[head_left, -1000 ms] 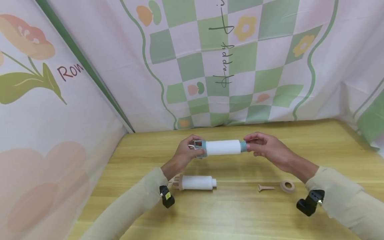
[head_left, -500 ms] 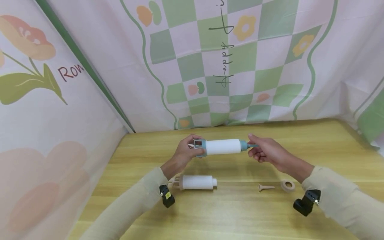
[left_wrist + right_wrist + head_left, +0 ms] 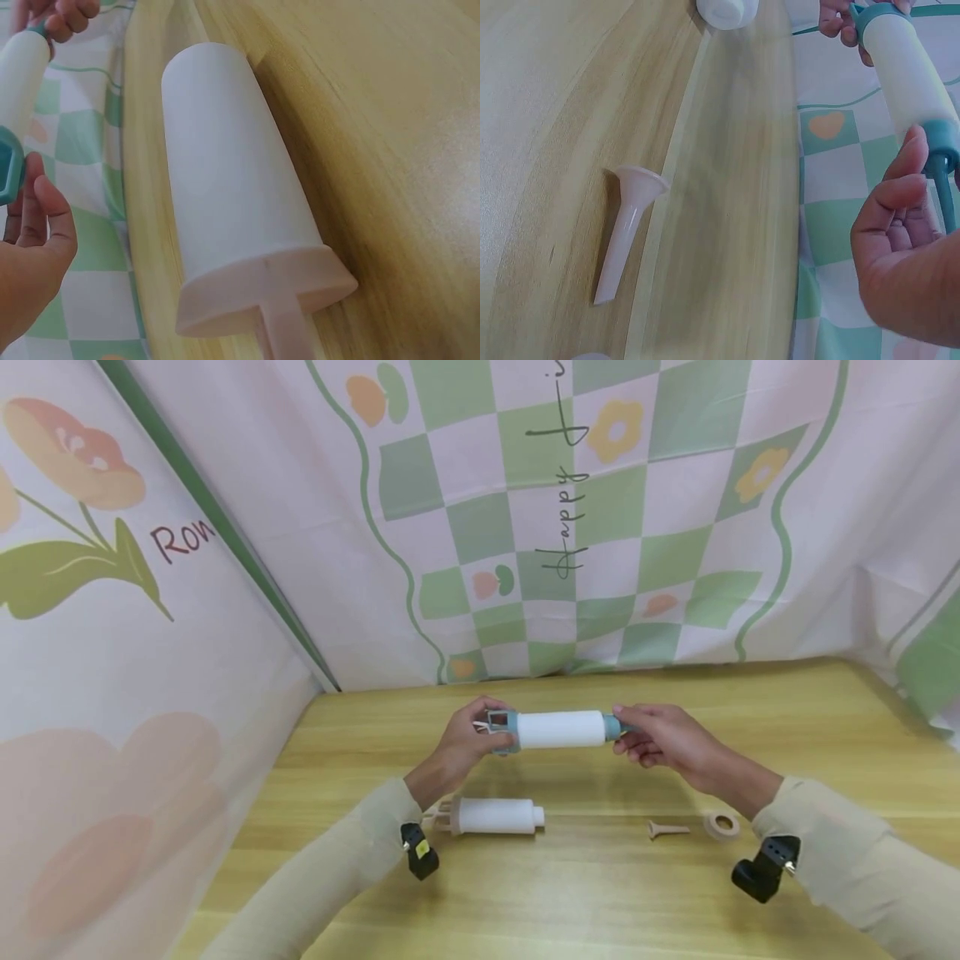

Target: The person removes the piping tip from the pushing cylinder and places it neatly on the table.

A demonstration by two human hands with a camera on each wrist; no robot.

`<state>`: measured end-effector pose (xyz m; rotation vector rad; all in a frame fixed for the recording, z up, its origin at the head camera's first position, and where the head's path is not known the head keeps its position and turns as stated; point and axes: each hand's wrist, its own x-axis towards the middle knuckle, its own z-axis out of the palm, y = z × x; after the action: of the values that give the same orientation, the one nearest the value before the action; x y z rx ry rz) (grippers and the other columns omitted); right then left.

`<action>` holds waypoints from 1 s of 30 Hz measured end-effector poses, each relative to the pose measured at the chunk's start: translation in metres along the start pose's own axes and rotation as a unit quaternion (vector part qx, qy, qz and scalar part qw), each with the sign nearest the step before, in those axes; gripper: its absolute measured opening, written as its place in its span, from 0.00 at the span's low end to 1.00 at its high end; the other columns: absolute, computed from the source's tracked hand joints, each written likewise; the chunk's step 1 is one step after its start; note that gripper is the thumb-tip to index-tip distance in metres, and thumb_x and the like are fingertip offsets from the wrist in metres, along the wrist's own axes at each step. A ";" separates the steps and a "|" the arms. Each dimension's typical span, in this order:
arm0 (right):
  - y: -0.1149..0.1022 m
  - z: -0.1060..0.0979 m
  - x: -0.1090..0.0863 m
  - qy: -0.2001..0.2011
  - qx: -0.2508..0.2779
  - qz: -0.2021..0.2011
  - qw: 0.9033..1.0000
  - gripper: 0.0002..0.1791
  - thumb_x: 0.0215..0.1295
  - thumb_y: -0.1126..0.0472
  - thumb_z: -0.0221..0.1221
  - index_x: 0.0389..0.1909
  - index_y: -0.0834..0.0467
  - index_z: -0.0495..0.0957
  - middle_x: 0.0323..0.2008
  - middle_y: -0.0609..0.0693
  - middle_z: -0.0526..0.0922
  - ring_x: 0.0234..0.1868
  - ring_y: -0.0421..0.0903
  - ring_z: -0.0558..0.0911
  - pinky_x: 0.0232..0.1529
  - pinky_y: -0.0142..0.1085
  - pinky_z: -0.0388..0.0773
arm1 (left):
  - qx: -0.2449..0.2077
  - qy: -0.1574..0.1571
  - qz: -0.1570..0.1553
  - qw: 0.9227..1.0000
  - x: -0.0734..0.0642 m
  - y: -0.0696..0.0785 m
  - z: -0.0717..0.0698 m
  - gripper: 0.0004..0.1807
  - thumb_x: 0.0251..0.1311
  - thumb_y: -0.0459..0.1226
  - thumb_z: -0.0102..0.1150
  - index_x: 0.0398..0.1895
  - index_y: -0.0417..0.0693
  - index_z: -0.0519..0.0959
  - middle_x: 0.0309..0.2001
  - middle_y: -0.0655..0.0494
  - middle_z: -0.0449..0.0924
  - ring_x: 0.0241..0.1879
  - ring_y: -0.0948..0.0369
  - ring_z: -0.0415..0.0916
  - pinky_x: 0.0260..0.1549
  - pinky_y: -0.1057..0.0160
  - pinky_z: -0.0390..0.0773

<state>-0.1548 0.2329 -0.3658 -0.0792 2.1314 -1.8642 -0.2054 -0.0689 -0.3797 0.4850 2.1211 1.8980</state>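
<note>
Head view: the left hand (image 3: 467, 742) and the right hand (image 3: 675, 742) are apart, each closed on one end of a white and teal tube (image 3: 560, 729). The left hand has its thumb and fingers bent round the teal frame (image 3: 512, 731) at the tube's left end. The right hand's thumb and fingertips pinch the teal cap (image 3: 612, 727) at the tube's right end, its other fingers curled in; a thin teal nozzle (image 3: 943, 196) runs out of the cap past this hand.

The tube is held up off the table (image 3: 570, 893), lying almost level from hand to hand. Its body is smooth and white, and the frame has open gaps between its bars.

Nearer the person than the tube, and a little to its left, a second tube (image 3: 495, 816) lies on the table, white with a pale pink collar (image 3: 456, 817) on the left and a narrower white stub on the right. Also on the nearer side, to the right of the held tube, lie a small pink funnel (image 3: 669, 830) and, just beside it, a pink ring (image 3: 710, 832). Beyond the tube hangs a green and white checked cloth (image 3: 540, 510).
</note>
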 end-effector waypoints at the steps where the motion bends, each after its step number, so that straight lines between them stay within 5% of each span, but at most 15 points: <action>1: 0.000 0.000 0.000 0.000 0.006 -0.009 1.000 0.25 0.78 0.45 0.50 0.50 0.67 0.73 0.33 0.52 0.82 0.30 0.42 0.78 0.30 0.33 0.75 | -0.001 0.000 -0.001 1.000 0.000 0.000 0.000 0.22 0.55 0.28 0.66 0.55 0.38 0.76 0.50 0.44 0.74 0.42 0.55 0.74 0.40 0.61 0.81; 8: 0.001 -0.001 -0.001 0.012 0.025 -0.058 0.998 0.16 0.75 0.54 0.56 0.50 0.63 0.73 0.38 0.54 0.81 0.35 0.45 0.80 0.34 0.34 0.80 | -0.012 0.001 -0.005 1.000 0.000 0.000 -0.001 0.23 0.55 0.29 0.66 0.56 0.40 0.76 0.51 0.44 0.74 0.44 0.53 0.74 0.42 0.59 0.82; 16: 0.003 0.002 -0.001 0.016 -0.001 -0.104 0.994 0.18 0.68 0.65 0.63 0.54 0.64 0.70 0.50 0.56 0.75 0.43 0.47 0.77 0.39 0.36 0.78 | -0.031 0.005 -0.008 0.999 0.000 -0.002 -0.002 0.23 0.54 0.29 0.66 0.55 0.39 0.76 0.50 0.43 0.74 0.44 0.53 0.75 0.42 0.58 0.83; 30: 0.005 0.001 0.000 0.013 -0.005 -0.106 0.994 0.23 0.71 0.63 0.60 0.60 0.68 0.66 0.54 0.61 0.71 0.43 0.47 0.78 0.40 0.36 0.79 | -0.042 0.000 -0.011 0.999 0.002 -0.003 -0.001 0.22 0.55 0.28 0.65 0.55 0.38 0.75 0.50 0.43 0.74 0.44 0.53 0.75 0.43 0.58 0.83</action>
<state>-0.1539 0.2322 -0.3705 -0.2968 2.2248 -1.9803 -0.2076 -0.0695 -0.3827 0.4422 2.0285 1.9648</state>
